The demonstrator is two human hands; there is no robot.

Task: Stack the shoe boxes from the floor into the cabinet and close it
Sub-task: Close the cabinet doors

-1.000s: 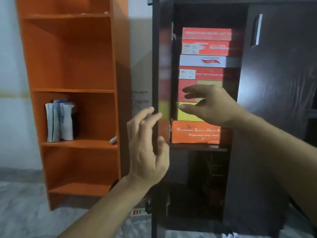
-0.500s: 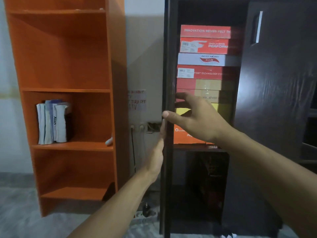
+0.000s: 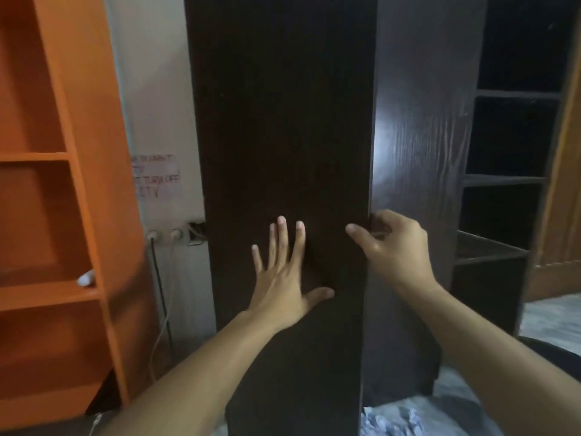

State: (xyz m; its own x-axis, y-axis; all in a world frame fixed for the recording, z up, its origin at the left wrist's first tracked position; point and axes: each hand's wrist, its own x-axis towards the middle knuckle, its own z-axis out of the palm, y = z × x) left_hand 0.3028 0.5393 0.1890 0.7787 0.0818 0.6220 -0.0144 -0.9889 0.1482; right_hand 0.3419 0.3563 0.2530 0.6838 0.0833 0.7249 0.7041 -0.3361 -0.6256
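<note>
Pressing flat on the dark cabinet door [image 3: 283, 121], left hand [image 3: 283, 278] with fingers [image 3: 281, 237] straight and spread. Right hand [image 3: 393, 243] at the door's right edge, fingers curled round that edge. Shoe boxes out of sight behind the door. Orange shelf unit [image 3: 78, 152] just left, wall sockets [image 3: 163, 236] between.

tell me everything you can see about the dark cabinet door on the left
The left door is a tall, flat panel of very dark brown, wood-look board with a faint grain and no handle in view. It stands upright and swung across the cabinet front, hiding whatever is inside; its right edge meets the right door. The left hand presses flat on it, fingers spread. The right hand curls at the seam between the doors.
</note>
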